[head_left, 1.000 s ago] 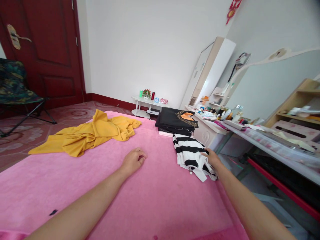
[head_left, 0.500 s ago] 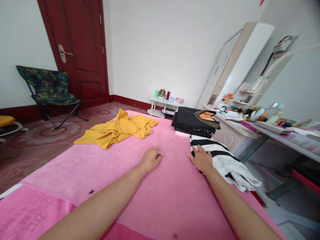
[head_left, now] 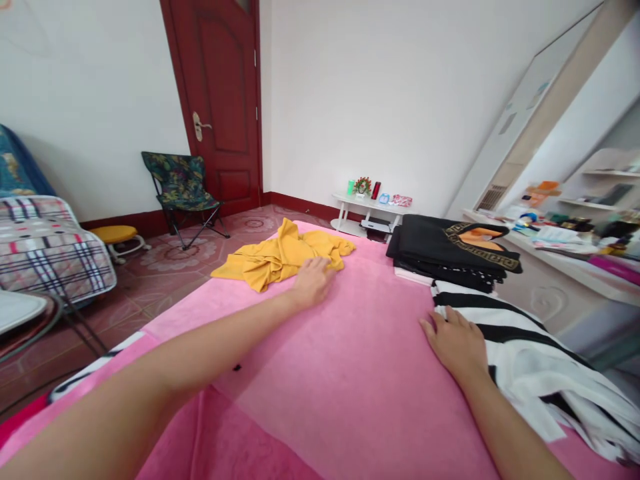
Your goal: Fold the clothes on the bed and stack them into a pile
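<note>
A crumpled yellow garment (head_left: 280,257) lies at the far side of the pink blanket (head_left: 350,347). My left hand (head_left: 313,281) reaches out to its near edge, fingers stretched and just touching the cloth. My right hand (head_left: 453,337) lies flat, fingers apart, at the left edge of a black-and-white striped garment (head_left: 530,350) on the right side of the blanket. Beyond that sits a folded black garment (head_left: 450,248) with a gold-trimmed print.
A dark red door (head_left: 220,100) and a folding chair (head_left: 183,190) stand at the back left. A small white table (head_left: 367,210) with trinkets is behind the blanket. A cluttered dresser (head_left: 565,247) runs along the right. A plaid-covered seat (head_left: 50,247) is at left.
The view has swung left. My left hand went from a loose fist mid-blanket forward to the yellow garment. My right hand stayed at the striped garment's edge.
</note>
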`<state>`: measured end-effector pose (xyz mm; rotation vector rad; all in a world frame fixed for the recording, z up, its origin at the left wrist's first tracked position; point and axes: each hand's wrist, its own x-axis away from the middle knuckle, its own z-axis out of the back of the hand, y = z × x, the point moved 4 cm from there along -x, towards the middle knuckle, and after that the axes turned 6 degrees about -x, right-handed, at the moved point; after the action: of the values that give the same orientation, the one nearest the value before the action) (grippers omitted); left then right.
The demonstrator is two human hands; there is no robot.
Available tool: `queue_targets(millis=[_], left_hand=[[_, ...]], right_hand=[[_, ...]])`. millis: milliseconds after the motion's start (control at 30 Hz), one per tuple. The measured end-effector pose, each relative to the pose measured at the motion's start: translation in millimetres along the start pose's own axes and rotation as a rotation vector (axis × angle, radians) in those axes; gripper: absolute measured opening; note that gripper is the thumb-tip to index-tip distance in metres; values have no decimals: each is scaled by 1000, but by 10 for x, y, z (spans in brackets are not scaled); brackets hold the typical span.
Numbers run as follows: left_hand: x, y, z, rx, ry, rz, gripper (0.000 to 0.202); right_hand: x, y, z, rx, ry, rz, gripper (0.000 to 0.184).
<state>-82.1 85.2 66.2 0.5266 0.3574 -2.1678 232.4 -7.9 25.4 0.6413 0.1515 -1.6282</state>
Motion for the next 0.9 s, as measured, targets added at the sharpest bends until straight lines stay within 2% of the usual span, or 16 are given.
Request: queue_targets(millis=[67,133,233,333,467,533,600,667,700,767,800,867,900], left_hand=[[-72,-486,23,-83,-17,188,42],[-92,-948,-35,-77,-101,398,48],[-63,-1387,-165,-19,-198,531,29],[-26,-1529,-212,29,-187,568,14],[-115,-1409,-79,121,-90,557,11],[-229,-1218,68,187,-30,519,13],[-326,-893,260,262,10,459,16],[-333,-389,482,397,0,331,16],[-287,-49,600,593,-35,170,14],[-47,703,832,937,-237,-200,12],[137,1070,935,1052,-393,-388,12],[537,1671,1104,1126,-670,-751,12],[692,1876,1157,1115,-751,-875,14]], right_hand=[[-12,-4,-4,4,-8,-3,45],[-19,-6,5,7,-17,-9,45],[-18,-11,28,11,-16,-12,45],[-11,-20,42,15,-7,-8,45],[-4,-21,45,11,-2,-17,45],[-2,-18,48,1,-2,-23,45],[-2,-14,53,-16,-2,-29,45],[-3,-10,57,-34,-7,-37,45],[-3,-7,58,-44,-13,-42,45],[-2,2,56,-61,-29,-58,44],[0,7,55,-68,-35,-67,44],[7,18,56,-81,-39,-81,43],[11,22,58,-85,-38,-85,42]])
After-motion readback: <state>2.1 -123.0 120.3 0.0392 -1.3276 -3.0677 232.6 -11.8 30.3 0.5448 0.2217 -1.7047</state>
